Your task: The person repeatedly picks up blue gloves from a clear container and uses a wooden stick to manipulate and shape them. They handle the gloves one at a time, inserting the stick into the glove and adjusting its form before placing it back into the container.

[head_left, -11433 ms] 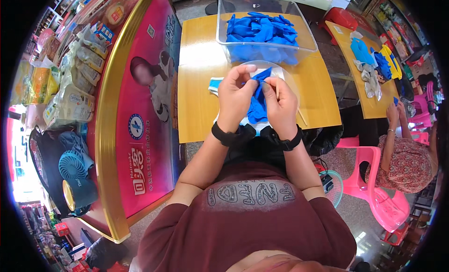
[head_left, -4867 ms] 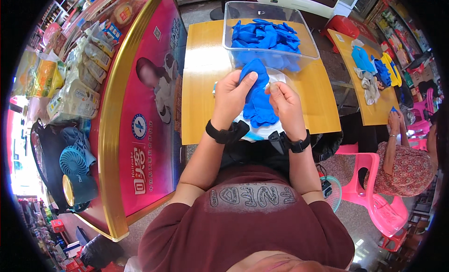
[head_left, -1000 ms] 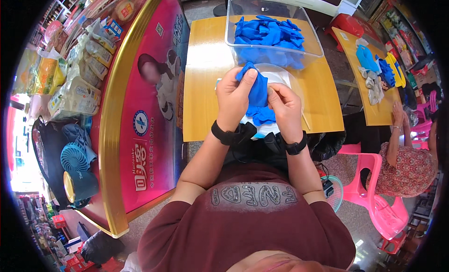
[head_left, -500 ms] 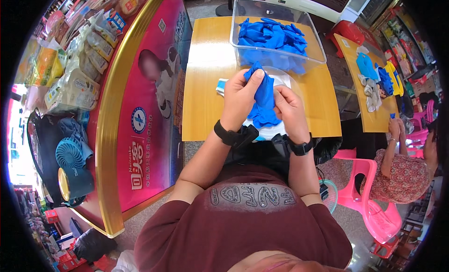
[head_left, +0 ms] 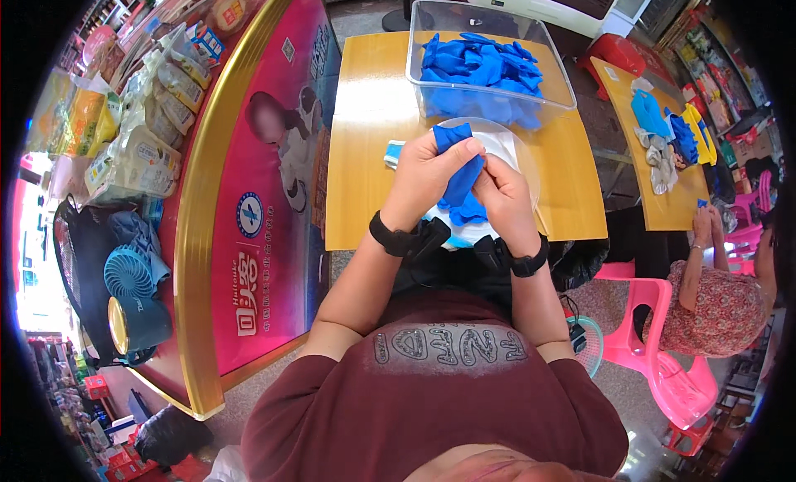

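Observation:
My left hand (head_left: 431,171) pinches the upper part of a blue cloth piece (head_left: 461,184), thumb on top, above the table. Close beside it, my right hand (head_left: 504,193) has its fingertips pressed together at the cloth's right edge. More blue cloth (head_left: 467,212) shows below my hands, over a round white lid or tray (head_left: 526,163); I cannot tell whether it is part of the same piece. Just beyond stands a clear plastic bin (head_left: 557,107) with a heap of blue cloth pieces (head_left: 477,61) in it.
The wooden table (head_left: 365,184) carries a small white and teal packet (head_left: 392,154). At the left rises a pink counter with gold edging (head_left: 192,208). On the right are a pink plastic chair (head_left: 643,316), a second table (head_left: 663,192) and a seated co-worker (head_left: 717,308).
The cloth's top end now folds over at my left hand, where it stood up before. My right hand has moved left and closer to my left thumb.

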The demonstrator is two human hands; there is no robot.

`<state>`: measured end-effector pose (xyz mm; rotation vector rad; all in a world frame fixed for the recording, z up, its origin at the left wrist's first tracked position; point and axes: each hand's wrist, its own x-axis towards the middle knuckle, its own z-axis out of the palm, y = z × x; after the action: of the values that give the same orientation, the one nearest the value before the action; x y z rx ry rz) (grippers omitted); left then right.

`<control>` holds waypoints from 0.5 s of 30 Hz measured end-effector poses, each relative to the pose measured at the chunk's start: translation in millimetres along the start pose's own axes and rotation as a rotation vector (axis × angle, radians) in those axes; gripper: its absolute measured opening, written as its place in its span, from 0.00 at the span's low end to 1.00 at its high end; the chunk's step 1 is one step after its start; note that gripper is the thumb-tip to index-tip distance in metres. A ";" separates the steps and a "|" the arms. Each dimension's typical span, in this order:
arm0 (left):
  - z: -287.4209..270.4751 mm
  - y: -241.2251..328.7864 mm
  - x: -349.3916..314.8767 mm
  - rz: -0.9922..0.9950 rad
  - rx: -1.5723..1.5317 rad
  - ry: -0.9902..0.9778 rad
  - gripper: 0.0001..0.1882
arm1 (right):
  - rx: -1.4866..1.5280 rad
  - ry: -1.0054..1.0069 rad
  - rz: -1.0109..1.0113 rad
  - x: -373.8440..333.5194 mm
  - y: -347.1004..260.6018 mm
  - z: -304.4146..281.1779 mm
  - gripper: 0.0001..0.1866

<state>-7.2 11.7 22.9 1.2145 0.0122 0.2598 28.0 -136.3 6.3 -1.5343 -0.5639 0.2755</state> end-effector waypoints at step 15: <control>-1.6 -5.6 7.7 0.185 -0.126 0.335 0.16 | 0.200 -0.107 0.258 16.9 -12.0 -10.8 0.10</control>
<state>1.1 13.0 18.1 1.0362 0.1730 0.6153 45.6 -137.5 21.6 -1.4027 -0.4077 0.5973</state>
